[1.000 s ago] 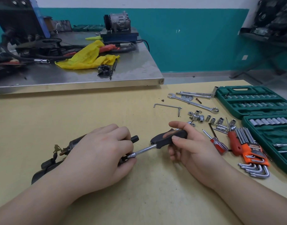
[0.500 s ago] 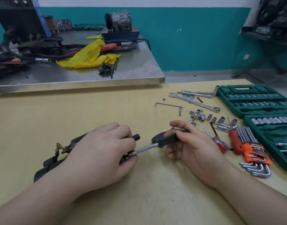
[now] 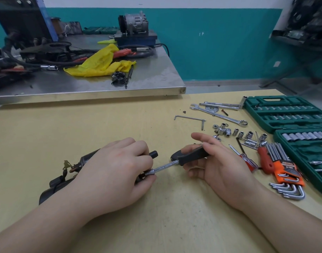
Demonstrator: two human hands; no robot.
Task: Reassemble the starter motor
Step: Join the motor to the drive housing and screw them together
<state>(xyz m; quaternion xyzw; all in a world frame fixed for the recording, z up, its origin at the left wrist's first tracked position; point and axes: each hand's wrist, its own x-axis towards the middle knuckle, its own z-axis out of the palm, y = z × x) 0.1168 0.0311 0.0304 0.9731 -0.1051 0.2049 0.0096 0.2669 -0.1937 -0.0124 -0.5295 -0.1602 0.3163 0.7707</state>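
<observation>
On table (image 3: 120, 125): left hand (image 3: 112, 172) grips motor (image 3: 87, 158); right hand (image 3: 216, 167) holds driver (image 3: 176, 162), shaft axis pointing left-down into motor end.

A teal wall (image 3: 220, 48) with a white upper band backs the room; a steel-topped bench (image 3: 153, 79) stands before it; grey floor (image 3: 229, 84) below; pale yellow surface (image 3: 101, 125) nearest.
</observation>
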